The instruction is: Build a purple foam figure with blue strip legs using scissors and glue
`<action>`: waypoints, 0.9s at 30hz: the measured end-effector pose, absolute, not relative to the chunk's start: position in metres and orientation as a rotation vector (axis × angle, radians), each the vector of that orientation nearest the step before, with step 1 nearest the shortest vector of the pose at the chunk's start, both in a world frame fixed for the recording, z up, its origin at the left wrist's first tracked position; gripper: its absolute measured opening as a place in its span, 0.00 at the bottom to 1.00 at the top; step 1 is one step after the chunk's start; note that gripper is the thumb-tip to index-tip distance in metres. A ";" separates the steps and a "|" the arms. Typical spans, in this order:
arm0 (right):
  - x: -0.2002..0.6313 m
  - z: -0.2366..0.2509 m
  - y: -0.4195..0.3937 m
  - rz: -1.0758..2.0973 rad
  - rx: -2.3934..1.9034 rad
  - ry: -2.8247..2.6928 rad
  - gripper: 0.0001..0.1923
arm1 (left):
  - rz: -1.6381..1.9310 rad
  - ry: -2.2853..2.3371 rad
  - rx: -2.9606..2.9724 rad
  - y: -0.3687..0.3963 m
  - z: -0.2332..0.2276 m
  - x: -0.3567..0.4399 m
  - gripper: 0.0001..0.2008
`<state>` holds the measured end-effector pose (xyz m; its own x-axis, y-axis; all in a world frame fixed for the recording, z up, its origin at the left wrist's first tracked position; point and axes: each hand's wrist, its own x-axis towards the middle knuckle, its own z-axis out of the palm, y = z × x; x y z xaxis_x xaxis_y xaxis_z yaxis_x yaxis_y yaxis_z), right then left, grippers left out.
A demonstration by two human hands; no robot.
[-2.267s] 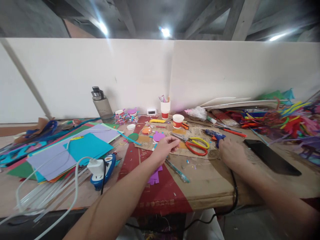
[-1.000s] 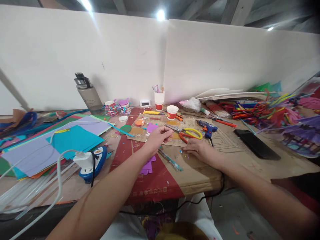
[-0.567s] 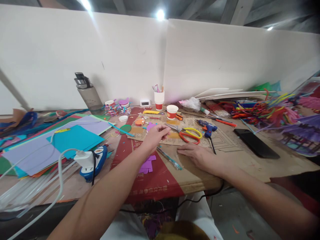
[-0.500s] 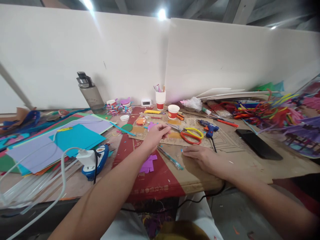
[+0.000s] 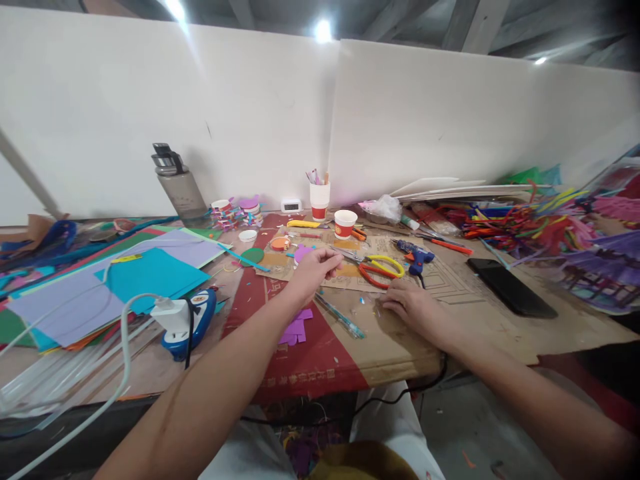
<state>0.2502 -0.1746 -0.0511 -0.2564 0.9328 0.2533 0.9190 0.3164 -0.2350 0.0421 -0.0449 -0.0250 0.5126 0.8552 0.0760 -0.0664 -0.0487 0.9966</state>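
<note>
Near the front edge of the tabletop (image 5: 410, 353), mid-span: right hand (image 5: 415, 308) palm-down on the cardboard, fingers (image 5: 387, 303) stretched flat toward a scatter of small paper scraps (image 5: 361, 305). Grip empty, nothing pinched as far as visible; fingertips at or just short of the scraps, contact too small to tell.

Further in from the front edge, just left of that: left hand (image 5: 313, 272) raised slightly over the cardboard, thumb and fingertips drawn together in a narrow pinch. Something small possibly held there; cannot tell what.

Key relation: scraps lie just left of the right fingertips, between both hands, right hand nearer. Teal pen (image 5: 340, 317) just beyond them toward the left front, long axis diagonal, running from mid-tabletop toward the front edge.

Red and yellow scissors (image 5: 383, 269) just behind the right hand toward the back edge, handles pointing right. Blue glue gun (image 5: 415, 255) beside them, nozzle-side toward the right hand's knuckles, apart from it. Purple cutout (image 5: 295, 328) under the left forearm, near the front edge. Black phone (image 5: 510, 288) well apart toward the right edge.
</note>
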 end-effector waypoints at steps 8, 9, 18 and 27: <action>0.234 -0.023 -0.148 0.098 -1.623 -2.012 0.09 | 0.768 0.601 1.324 -0.051 -0.023 0.046 0.20; 0.230 -0.013 -0.145 0.114 -1.585 -1.946 0.10 | 0.727 0.539 1.290 -0.054 -0.021 0.047 0.22; 0.199 0.006 -0.123 0.062 -1.226 -1.942 0.06 | 0.560 0.463 1.208 -0.055 -0.011 0.041 0.22; 0.210 0.003 -0.116 0.046 -1.465 -1.886 0.17 | 0.814 0.738 1.106 -0.038 -0.015 0.037 0.13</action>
